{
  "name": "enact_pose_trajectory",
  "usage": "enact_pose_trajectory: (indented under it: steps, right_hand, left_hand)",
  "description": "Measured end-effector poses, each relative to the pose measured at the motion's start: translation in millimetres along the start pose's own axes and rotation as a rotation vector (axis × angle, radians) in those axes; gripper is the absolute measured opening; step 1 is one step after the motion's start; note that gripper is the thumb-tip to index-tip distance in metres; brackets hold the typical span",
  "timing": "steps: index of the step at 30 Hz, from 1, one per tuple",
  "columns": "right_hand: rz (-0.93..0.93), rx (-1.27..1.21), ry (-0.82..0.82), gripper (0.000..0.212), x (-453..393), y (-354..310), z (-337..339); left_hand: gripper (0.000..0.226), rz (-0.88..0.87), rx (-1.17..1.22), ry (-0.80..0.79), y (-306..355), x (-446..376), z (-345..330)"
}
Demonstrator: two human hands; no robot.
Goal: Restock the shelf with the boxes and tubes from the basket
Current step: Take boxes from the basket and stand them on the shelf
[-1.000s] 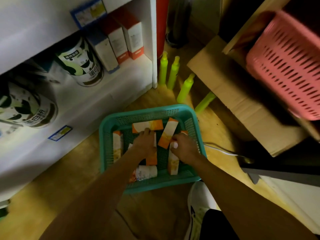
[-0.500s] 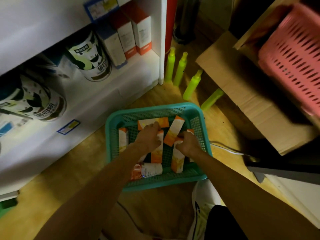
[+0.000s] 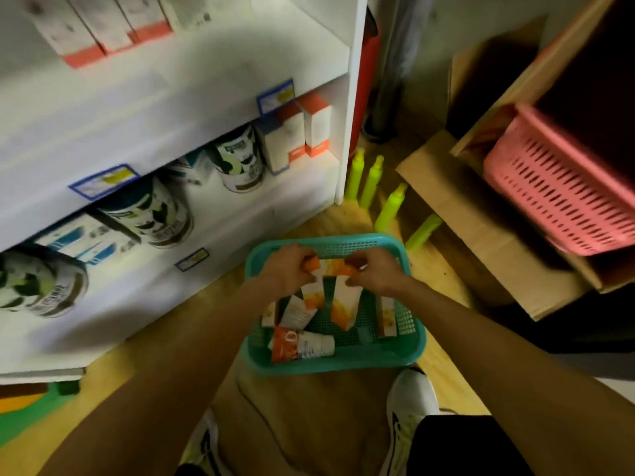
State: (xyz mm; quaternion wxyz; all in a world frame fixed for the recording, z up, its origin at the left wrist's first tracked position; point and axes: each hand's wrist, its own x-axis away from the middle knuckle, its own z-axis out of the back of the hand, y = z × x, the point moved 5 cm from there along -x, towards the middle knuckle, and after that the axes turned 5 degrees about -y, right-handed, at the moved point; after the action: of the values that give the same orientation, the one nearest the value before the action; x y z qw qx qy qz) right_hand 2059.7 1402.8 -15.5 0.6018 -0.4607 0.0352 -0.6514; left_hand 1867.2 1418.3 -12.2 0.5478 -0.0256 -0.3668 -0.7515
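While both hands work over the teal basket (image 3: 330,364) on the wooden floor, the white shelf unit (image 3: 213,108) stands to the left of that basket, with open room on its lower board beside the white-and-orange cartons (image 3: 302,135) there. To the basket's right sits a pink basket (image 3: 563,194) in a wooden crate; beyond its far rim stand four yellow-green bottles (image 3: 390,207).

The left hand (image 3: 287,269) has its fingers closed around the orange top of one white-and-orange box (image 3: 314,292), and the right hand (image 3: 374,273) pinches the top of a second box (image 3: 345,304); both boxes hang above the basket's middle, tilted. To do this step well, I judge each box should be lifted straight up clear of the rim before swinging left to the shelf, then set upright with its face outward, matching the cartons in place.

Counting inside the basket: two boxes held, roughly three more lying on the mesh, though blur makes that uncertain, and one orange-and-white tube (image 3: 302,345) lying near the closest rim.
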Motion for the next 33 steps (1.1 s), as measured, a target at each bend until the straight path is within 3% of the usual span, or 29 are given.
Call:
enact_pose_trajectory:
  steps: [3, 7, 9, 15, 25, 33]
  right_hand:
    - [0.082, -0.035, 0.045, 0.055, 12.5, -37.0, 14.9]
    - [0.192, -0.129, 0.091, 0.042, 39.3, -86.6, 29.9]
    - [0.230, -0.222, 0.104, 0.040, 59.2, -110.2, 38.6]
    - [0.322, -0.400, 0.221, 0.042, 115.7, -178.4, 68.0]
    - [0.616, -0.301, 0.274, 0.040, 214.6, -325.1, 84.2]
    - [0.840, -0.281, 0.342, 0.037, 279.2, -440.2, 83.3]
  left_hand:
    - [0.020, 0.001, 0.010, 0.076, 0.6, 19.9, 36.4]
    - [0.060, 0.039, -0.002, 0.250, 3.3, 61.6, 84.3]
    - [0.068, 0.043, -0.009, 0.315, 8.9, 87.8, 105.7]
    - [0.066, 0.000, -0.066, 0.460, 37.9, 169.2, 170.8]
    - [0.035, -0.015, -0.277, 0.691, 79.0, 317.6, 269.5]
    - [0.042, 0.057, -0.275, 0.966, 81.0, 435.2, 350.5]
